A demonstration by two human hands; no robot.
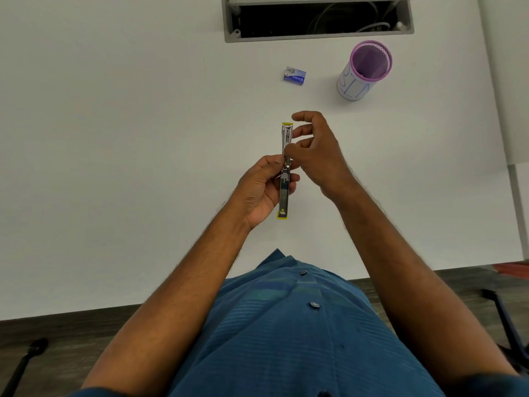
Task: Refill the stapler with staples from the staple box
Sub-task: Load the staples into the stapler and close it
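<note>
A yellow and silver stapler (284, 193) lies swung fully open in a straight line above the white table (128, 124). My left hand (264, 189) grips its lower half near the hinge, thumb on top. My right hand (313, 147) pinches something small at the metal staple channel of the upper half; what it holds is too small to make out. The blue staple box (294, 76) lies on the table farther back, apart from both hands, its left end open.
A purple mesh pen cup (365, 70) with a white paper wrap stands at the back right. A grey cable cut-out (317, 20) is sunk into the table's far edge. The table's near edge runs just in front of my torso; dark floor lies below.
</note>
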